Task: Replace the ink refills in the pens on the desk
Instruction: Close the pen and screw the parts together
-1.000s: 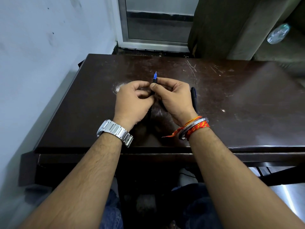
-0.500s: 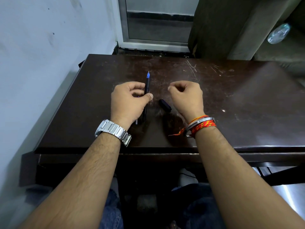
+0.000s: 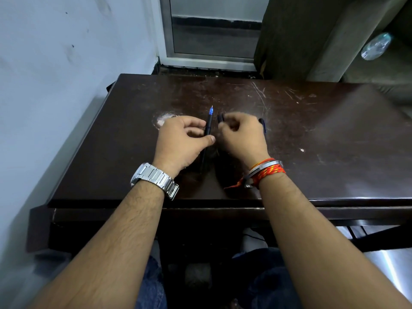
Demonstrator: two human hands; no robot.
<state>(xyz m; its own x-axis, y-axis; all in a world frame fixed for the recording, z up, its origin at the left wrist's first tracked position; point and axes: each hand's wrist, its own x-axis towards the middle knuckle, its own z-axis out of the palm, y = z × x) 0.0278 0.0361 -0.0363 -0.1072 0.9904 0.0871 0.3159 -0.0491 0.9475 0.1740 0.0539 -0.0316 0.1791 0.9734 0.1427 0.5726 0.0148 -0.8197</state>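
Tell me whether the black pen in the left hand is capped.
Uncapped: the black pen's blue tip is bare above the left hand; the right hand holds a small black cap-like piece.

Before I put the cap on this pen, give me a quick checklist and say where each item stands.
1. Pen held in left hand: ok, thumb and fingers closed on the barrel.
2. Blue tip pointing away and exposed: ok.
3. Cap in right hand: ok, a small black piece shows at the fingertips, though blurred.
4. Cap lined up with the tip: not ok, it sits beside the barrel, below the tip.
5. Refill fully seated: cannot tell.
6. Second pen out of the way: ok, lying on the desk beyond the right hand.
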